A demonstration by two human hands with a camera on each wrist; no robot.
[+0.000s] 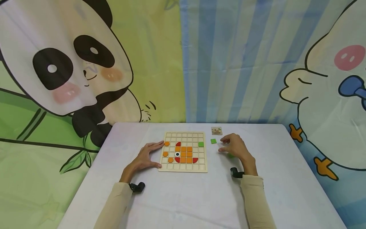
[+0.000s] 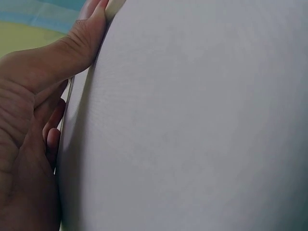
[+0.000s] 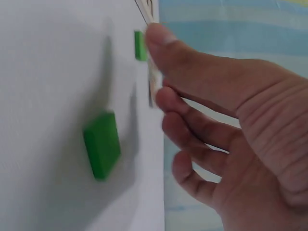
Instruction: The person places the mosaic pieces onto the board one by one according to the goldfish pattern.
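My left hand [image 1: 145, 156] rests against the left edge of a wooden grid board [image 1: 183, 170], its thumb and fingers spread apart. In the left wrist view the thumb [image 2: 77, 50] reaches the board's edge. On the board, orange squares [image 1: 189, 149], red rounded pieces [image 1: 195, 160], a black-and-white eye piece [image 1: 177, 154] and a green square [image 1: 201, 144] lie in the cells. My right hand [image 1: 235, 148] hovers over the table with loosely bent fingers and nothing between them. Below it lies a green square tile [image 3: 102, 145], partly hidden in the head view; another green tile [image 1: 213, 141] lies left of its fingertips.
A small picture card [image 1: 216, 130] lies behind the loose green tiles. Orange round pieces [image 1: 165, 154] sit along the board's left side. A white cloth covers the table [image 1: 183, 197]; a curtain with cartoon animals [image 1: 211, 60] hangs behind it.
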